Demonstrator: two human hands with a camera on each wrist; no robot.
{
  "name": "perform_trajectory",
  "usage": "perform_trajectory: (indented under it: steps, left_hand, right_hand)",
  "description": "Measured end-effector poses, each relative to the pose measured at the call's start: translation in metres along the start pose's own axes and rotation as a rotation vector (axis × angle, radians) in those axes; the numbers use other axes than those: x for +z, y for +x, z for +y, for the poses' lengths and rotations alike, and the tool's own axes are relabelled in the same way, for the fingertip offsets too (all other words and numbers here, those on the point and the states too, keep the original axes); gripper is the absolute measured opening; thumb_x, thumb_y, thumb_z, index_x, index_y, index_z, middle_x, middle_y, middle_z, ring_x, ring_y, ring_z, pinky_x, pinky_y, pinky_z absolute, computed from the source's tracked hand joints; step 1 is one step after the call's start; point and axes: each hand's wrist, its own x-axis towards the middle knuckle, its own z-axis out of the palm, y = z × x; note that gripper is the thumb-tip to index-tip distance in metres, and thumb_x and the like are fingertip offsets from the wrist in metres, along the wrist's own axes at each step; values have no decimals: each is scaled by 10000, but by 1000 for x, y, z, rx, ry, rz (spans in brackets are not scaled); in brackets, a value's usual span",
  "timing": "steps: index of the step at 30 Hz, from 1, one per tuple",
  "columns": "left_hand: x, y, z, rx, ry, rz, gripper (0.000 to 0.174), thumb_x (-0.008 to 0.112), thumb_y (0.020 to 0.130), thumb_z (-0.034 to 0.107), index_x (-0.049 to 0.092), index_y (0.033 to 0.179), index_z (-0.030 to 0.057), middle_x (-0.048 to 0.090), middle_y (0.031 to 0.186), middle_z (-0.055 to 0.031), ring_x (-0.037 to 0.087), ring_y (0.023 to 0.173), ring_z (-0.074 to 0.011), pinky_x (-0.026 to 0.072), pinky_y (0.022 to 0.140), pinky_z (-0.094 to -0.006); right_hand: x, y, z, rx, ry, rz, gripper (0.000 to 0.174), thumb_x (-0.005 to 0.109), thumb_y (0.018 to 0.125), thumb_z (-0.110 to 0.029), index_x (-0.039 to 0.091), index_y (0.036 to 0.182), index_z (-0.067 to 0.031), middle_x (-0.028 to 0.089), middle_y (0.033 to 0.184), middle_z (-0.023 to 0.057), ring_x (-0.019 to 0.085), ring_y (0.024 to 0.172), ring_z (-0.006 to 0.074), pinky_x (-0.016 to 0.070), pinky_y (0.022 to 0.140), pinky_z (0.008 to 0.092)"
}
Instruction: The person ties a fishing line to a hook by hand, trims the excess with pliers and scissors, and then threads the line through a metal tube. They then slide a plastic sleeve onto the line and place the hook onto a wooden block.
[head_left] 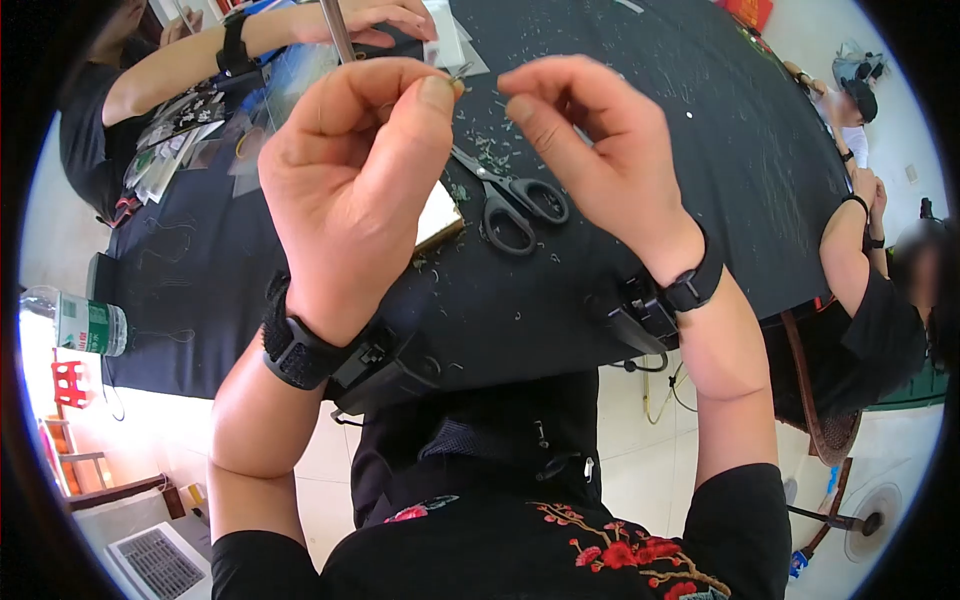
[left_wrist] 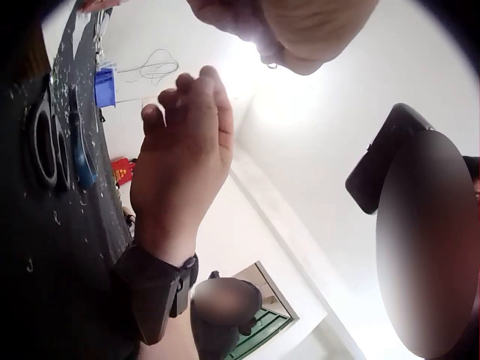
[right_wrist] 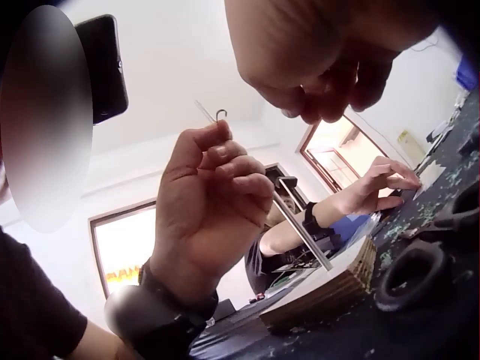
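My left hand (head_left: 350, 190) is raised over the near part of the table, pinching a small metal hook (head_left: 462, 71) between thumb and index fingertip. The right wrist view shows the hook's curved end (right_wrist: 222, 114) above those fingertips, with a thin straight strand (right_wrist: 202, 110) beside it. Just to the right, level with the hook, my right hand (head_left: 615, 150) hovers with loosely bent fingers. A gap shows between its thumb and index fingertip, and I see nothing in it. Below the hands lies a pair of black-handled scissors (head_left: 515, 205).
A pale-topped block (head_left: 437, 218) lies under my left hand, and a metal rod (right_wrist: 300, 232) rises beside it. Green clippings (head_left: 490, 150) litter the black tablecloth (head_left: 640, 290). Another person's arm (head_left: 270, 38) reaches in at upper left. A plastic bottle (head_left: 85, 322) lies at far left.
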Motion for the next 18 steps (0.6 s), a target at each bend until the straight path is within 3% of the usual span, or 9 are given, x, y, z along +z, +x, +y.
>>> perform_trajectory:
  steps: [1, 2, 5, 8, 10, 13, 15, 16, 18]
  left_hand:
    - [-1, 1, 0, 54, 17, 11, 76, 594, 789, 19, 595, 852, -24, 560, 722, 26, 474, 636, -8, 373, 559, -136]
    - [-1, 1, 1, 65, 18, 9, 76, 594, 789, 19, 595, 852, -24, 560, 722, 26, 474, 636, -8, 373, 559, -136]
    - [-1, -1, 6, 101, 83, 55, 65, 594, 771, 0, 593, 834, -16, 560, 722, 23, 463, 627, -12, 380, 573, -142]
    - [-3, 1, 9, 186, 259, 60, 63, 596, 760, -10, 589, 823, -13, 561, 715, 18, 470, 626, -19, 386, 580, -149]
    - [-1, 0, 11, 167, 220, 60, 50, 592, 756, -16, 586, 805, -11, 562, 710, 15, 472, 623, -25, 390, 584, -157]
    - [0, 0, 12, 127, 228, 49, 33, 586, 755, -18, 583, 788, -13, 552, 701, 23, 464, 612, -23, 387, 578, -161]
    - [-1, 0, 12, 139, 234, 51, 34, 586, 754, -19, 583, 787, -12, 549, 697, 24, 461, 606, -24, 385, 575, -161]
    - [0, 1, 13, 149, 241, 52, 35, 586, 754, -19, 582, 787, -12, 547, 693, 25, 457, 600, -24, 384, 573, -162]
    - [0, 1, 15, 152, 250, 53, 33, 586, 752, -20, 581, 783, -10, 545, 689, 22, 454, 593, -26, 381, 566, -162]
  right_hand:
    - [0, 1, -2, 40, -73, -26, 118, 630, 759, -98, 595, 831, -12, 582, 664, 76, 552, 543, 142, 427, 507, 238]
    - [0, 1, -2, 30, -75, -23, 118, 630, 759, -98, 595, 831, -12, 582, 664, 76, 552, 543, 142, 427, 507, 238]
    - [-4, -1, -3, 203, -240, -353, 165, 650, 714, -151, 572, 693, -8, 587, 704, 155, 580, 616, 281, 451, 543, 320]
    - [-6, 0, 2, 68, -333, -288, 103, 620, 707, -109, 579, 692, -15, 573, 676, 150, 580, 648, 277, 457, 583, 336]
    - [-20, 6, 9, 74, -470, -214, 51, 556, 685, -58, 581, 703, -17, 571, 684, 146, 567, 680, 310, 455, 626, 372]
    - [-43, 7, 43, 18, -660, -89, 83, 563, 685, -76, 579, 738, -13, 576, 714, 159, 562, 702, 328, 450, 638, 387]
    - [-50, -1, 59, 142, -842, -200, 120, 575, 688, -99, 572, 763, -5, 573, 726, 174, 562, 719, 335, 447, 641, 393]
    - [-52, -1, 62, 139, -844, -196, 120, 575, 688, -99, 572, 763, -5, 573, 726, 174, 562, 719, 335, 447, 641, 393]
    - [-53, 2, 61, 321, -803, -350, 194, 599, 720, -144, 557, 832, 9, 581, 771, 168, 567, 753, 309, 444, 638, 355]
